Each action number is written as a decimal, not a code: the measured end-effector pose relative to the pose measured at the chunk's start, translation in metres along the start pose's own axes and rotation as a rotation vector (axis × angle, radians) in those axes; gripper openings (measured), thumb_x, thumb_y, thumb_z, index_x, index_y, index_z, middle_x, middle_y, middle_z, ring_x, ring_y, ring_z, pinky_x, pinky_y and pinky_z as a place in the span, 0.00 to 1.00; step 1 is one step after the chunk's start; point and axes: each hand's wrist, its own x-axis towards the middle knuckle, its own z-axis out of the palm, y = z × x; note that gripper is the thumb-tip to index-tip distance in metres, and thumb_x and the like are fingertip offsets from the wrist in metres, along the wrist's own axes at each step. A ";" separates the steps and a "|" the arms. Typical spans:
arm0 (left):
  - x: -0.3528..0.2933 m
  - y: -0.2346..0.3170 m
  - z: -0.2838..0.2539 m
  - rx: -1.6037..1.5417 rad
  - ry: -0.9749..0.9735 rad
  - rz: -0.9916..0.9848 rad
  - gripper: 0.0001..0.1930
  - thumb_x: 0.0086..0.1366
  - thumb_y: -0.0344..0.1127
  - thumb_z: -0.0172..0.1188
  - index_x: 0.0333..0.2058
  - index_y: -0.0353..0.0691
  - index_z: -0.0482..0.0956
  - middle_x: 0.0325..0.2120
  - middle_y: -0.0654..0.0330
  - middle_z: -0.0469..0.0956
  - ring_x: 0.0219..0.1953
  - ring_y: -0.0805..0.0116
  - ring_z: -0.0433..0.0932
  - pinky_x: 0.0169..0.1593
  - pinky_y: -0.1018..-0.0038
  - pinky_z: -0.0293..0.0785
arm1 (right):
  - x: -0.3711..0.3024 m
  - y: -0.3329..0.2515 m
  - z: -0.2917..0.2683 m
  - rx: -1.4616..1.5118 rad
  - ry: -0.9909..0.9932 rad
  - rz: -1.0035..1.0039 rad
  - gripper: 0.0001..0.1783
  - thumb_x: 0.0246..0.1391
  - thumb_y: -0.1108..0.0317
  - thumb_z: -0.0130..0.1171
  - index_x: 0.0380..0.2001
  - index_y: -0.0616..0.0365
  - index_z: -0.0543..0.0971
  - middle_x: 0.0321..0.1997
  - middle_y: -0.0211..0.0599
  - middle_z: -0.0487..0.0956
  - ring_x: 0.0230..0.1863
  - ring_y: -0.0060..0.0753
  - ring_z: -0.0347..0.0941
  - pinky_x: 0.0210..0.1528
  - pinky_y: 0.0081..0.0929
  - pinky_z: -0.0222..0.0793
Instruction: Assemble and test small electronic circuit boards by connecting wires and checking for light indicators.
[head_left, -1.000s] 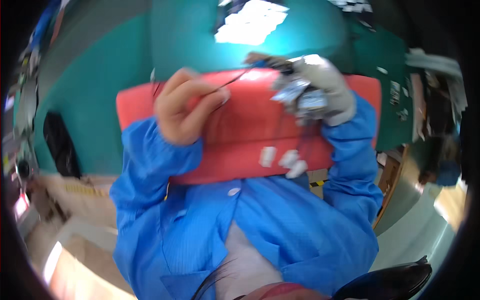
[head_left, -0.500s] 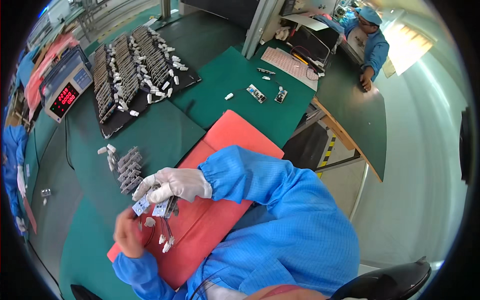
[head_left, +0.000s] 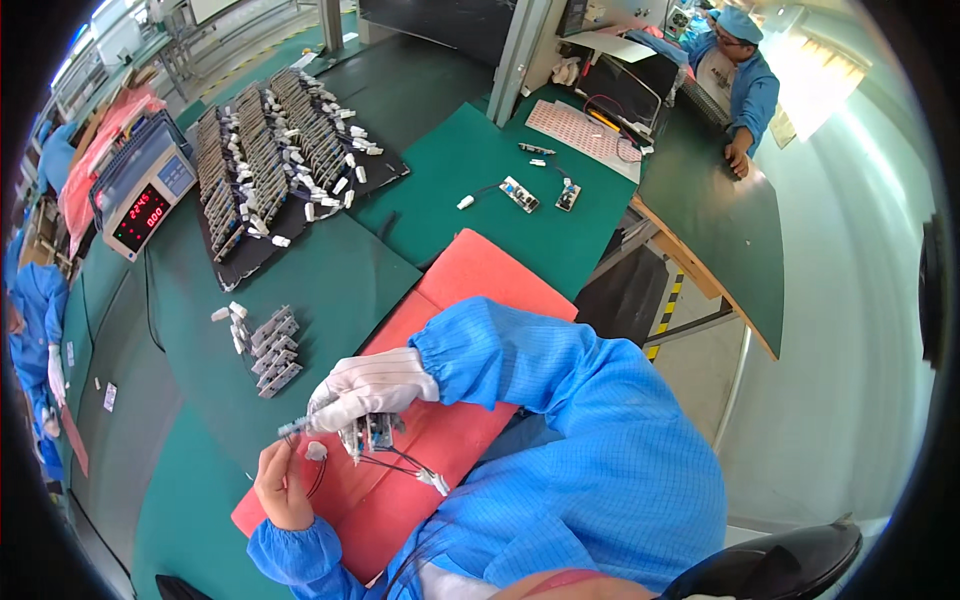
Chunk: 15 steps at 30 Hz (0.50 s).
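Note:
My right hand (head_left: 372,388), in a white glove, is closed around several small circuit boards (head_left: 366,434) with black wires. White connectors (head_left: 432,482) at the wire ends rest over the red foam mat (head_left: 400,510). From the glove's fingertips one more circuit board (head_left: 293,427) sticks out to the left, edge-on. My left hand (head_left: 285,487), bare, pinches at the near side of that board; the exact contact is small to see. Between the hands hangs another white connector (head_left: 316,451) on dark wires.
A short stack of boards (head_left: 276,350) lies on the green bench beyond my hands. Farther off, rows of boards (head_left: 265,160) fill a black tray, beside a meter with red digits (head_left: 145,212). Loose boards (head_left: 520,194) lie right; a co-worker (head_left: 745,85) sits at the far right.
The held boards have turned, and their connectors have swung right. My left hand has come up to the protruding board, which now shows its edge. On the left, a board lies differently on the moving grey strip.

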 end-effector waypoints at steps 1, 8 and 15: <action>0.004 0.006 -0.005 0.210 -0.116 0.092 0.11 0.51 0.17 0.58 0.36 0.29 0.78 0.31 0.53 0.77 0.32 0.67 0.76 0.36 0.76 0.72 | -0.002 -0.005 0.000 0.001 -0.007 -0.001 0.27 0.54 0.52 0.54 0.47 0.64 0.72 0.28 0.37 0.79 0.25 0.23 0.75 0.23 0.21 0.71; -0.003 -0.007 -0.012 0.074 -0.105 -0.086 0.07 0.53 0.19 0.59 0.33 0.31 0.77 0.29 0.60 0.77 0.33 0.72 0.76 0.39 0.78 0.71 | -0.004 -0.005 0.003 0.088 0.083 -0.123 0.28 0.53 0.69 0.56 0.56 0.67 0.64 0.38 0.40 0.79 0.34 0.26 0.78 0.34 0.21 0.75; -0.018 -0.006 -0.007 -0.136 0.037 -0.176 0.06 0.54 0.20 0.60 0.32 0.30 0.76 0.30 0.59 0.78 0.34 0.73 0.76 0.40 0.78 0.72 | 0.004 0.008 -0.004 -0.481 0.386 -0.275 0.25 0.44 0.60 0.68 0.43 0.63 0.76 0.33 0.47 0.81 0.31 0.32 0.80 0.34 0.25 0.76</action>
